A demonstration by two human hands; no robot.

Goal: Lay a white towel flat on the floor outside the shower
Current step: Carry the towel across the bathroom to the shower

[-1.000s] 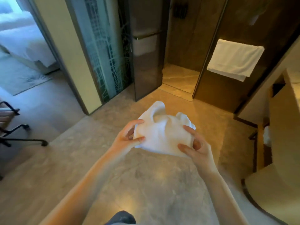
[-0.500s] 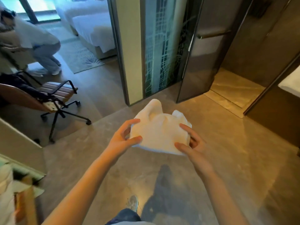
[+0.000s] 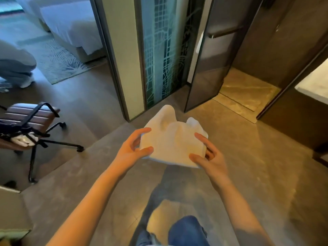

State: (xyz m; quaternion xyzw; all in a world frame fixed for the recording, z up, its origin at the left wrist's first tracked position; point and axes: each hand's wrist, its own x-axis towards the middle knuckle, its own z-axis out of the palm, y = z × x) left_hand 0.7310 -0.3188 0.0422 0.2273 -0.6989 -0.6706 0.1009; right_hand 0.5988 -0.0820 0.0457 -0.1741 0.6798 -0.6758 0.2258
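A folded white towel (image 3: 173,139) is held in front of me at waist height, above the stone floor (image 3: 248,166). My left hand (image 3: 132,150) grips its left edge between thumb and fingers. My right hand (image 3: 207,157) grips its right edge the same way. Two corners of the towel stick up at the far side. The shower opening (image 3: 246,91) with its lit tiled floor lies ahead to the right, behind an open dark glass door (image 3: 211,55).
A wheeled office chair (image 3: 33,125) with things on its seat stands at the left. A crouching person (image 3: 16,66) is at the far left near a bed (image 3: 71,23) and rug. A patterned glass panel (image 3: 163,50) and pillar stand ahead. My blue-jeaned knee (image 3: 186,231) shows below.
My view swung left from the shower and its hanging towel, and the chair and bedroom came into sight. Both hands keep the same grip on the folded towel.
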